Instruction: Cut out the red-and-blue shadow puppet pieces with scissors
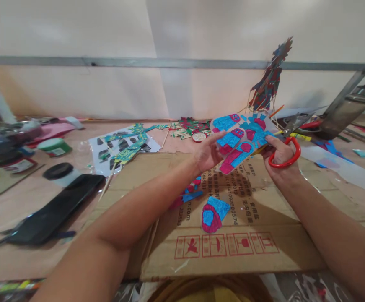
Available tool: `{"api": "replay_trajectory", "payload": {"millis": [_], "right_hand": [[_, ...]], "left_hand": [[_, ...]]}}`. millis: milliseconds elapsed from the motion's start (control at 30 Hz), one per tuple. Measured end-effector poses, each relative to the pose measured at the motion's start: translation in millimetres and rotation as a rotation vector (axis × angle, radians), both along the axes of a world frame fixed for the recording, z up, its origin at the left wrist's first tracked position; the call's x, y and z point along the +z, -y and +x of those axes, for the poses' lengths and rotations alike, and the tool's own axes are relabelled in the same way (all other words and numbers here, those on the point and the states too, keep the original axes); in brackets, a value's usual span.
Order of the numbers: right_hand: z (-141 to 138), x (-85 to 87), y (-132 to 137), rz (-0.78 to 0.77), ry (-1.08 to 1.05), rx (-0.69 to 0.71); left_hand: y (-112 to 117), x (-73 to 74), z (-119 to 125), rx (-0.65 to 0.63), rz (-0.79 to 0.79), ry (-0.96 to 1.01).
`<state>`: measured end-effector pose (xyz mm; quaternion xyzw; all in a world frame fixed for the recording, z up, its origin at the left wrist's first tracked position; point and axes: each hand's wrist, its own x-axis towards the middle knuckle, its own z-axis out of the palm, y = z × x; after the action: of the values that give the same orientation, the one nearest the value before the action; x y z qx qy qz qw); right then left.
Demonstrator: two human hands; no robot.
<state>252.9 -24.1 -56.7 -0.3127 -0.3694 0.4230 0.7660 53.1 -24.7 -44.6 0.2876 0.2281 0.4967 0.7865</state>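
Above the cardboard, a painted paper sheet [229, 142] in blue and magenta, with several shapes on it, is held up between my hands. My left hand [209, 153] grips its left edge, with some fingers hidden behind the paper. At the right edge, my right hand [279, 154] pinches the sheet with its thumb. Red-handled scissors [297, 153] hang on that same hand, their blades pointing up and away to the right. A cut-out blue and magenta piece [214, 214] lies below on the cardboard. More painted pieces [191, 196] lie under my left forearm.
Flattened cardboard [257, 260] covers the table's front. At left lie a black phone-like slab [58, 209], a lidded jar [63, 174] and a green tub [54, 147]. Green painted figures on sticks [130, 149] lie behind. A dark bottle [347, 111] and a standing figure [268, 82] are right.
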Motion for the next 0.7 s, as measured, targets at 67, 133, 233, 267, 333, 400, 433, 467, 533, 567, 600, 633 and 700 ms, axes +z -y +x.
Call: {"api": "replay_trajectory", "payload": {"millis": [67, 133, 233, 267, 333, 400, 433, 467, 533, 567, 600, 633, 700], "right_hand": [[-4, 1.1, 4, 0.008, 0.028, -0.001], [-9, 3.5, 10, 0.010, 0.063, 0.002], [-13, 8.7, 17, 0.030, 0.130, 0.034], [-13, 10.5, 19, 0.038, 0.153, 0.050], [-12, 13.1, 23, 0.045, 0.203, 0.072], [-11, 14.1, 25, 0.021, 0.293, 0.084], [-10, 13.9, 27, -0.002, 0.356, 0.092], [-10, 13.4, 28, -0.028, 0.430, 0.101], [-9, 11.8, 29, -0.067, 0.604, 0.110], [-9, 10.9, 30, -0.072, 0.705, 0.101], [-9, 10.2, 31, -0.069, 0.806, 0.081], [-9, 9.7, 32, -0.063, 0.904, 0.065], [-10, 9.3, 35, -0.053, 1.066, 0.068]], "left_hand": [[6, -3.9, 10, 0.012, 0.002, -0.006], [9, -5.6, 15, 0.049, -0.014, -0.034], [7, -2.2, 14, 0.122, -0.039, -0.080], [6, 0.6, 12, 0.147, -0.038, -0.088], [2, 8.0, 4, 0.196, -0.017, -0.092], [-2, 16.7, -6, 0.250, 0.027, -0.089], [-4, 21.0, -11, 0.276, 0.053, -0.086], [-7, 24.9, -16, 0.301, 0.079, -0.081], [-12, 31.1, -25, 0.345, 0.121, -0.065], [-14, 33.2, -29, 0.358, 0.134, -0.055], [-16, 34.6, -32, 0.364, 0.140, -0.046], [-17, 35.3, -34, 0.367, 0.143, -0.038], [-18, 35.1, -33, 0.375, 0.144, -0.026]]}}
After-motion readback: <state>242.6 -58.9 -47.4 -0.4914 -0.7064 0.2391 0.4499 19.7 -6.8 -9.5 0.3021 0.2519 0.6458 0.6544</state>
